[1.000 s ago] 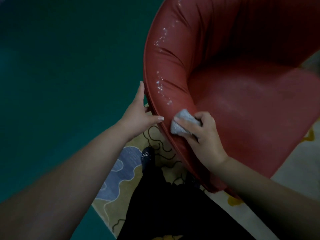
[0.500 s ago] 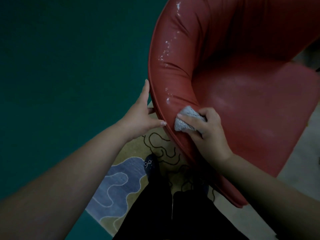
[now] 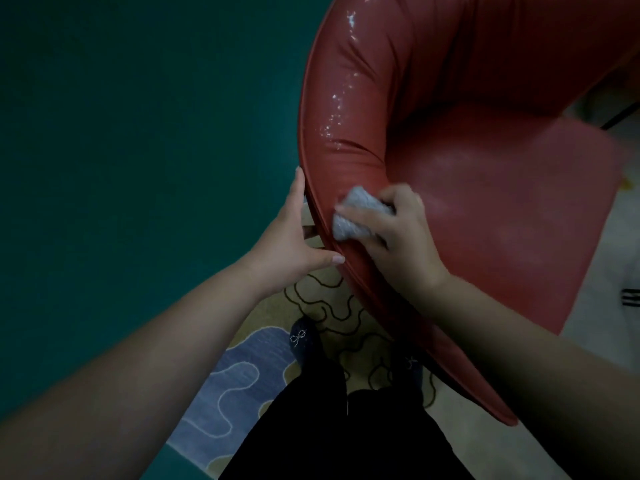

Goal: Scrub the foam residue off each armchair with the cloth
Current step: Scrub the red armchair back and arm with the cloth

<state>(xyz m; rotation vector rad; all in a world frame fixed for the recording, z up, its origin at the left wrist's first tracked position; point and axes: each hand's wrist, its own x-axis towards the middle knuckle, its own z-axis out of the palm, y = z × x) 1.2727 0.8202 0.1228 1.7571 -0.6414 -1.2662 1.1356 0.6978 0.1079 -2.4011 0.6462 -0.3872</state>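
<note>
A red armchair fills the upper right. White foam residue speckles its curved left arm rest, running up to the top edge. My right hand grips a crumpled grey cloth and presses it against the inner side of that arm rest, just below the foam. My left hand holds the outer rim of the same arm rest, thumb hooked under the edge and fingers flat along the outside.
A dark green floor spreads to the left. A patterned rug with blue and beige shapes lies under the chair. My dark trousers and shoes stand close to the chair's front.
The cloth in my right hand has slid a little further along the arm rest, and the foam nearest the cloth is gone. My left hand keeps its hold on the rim.
</note>
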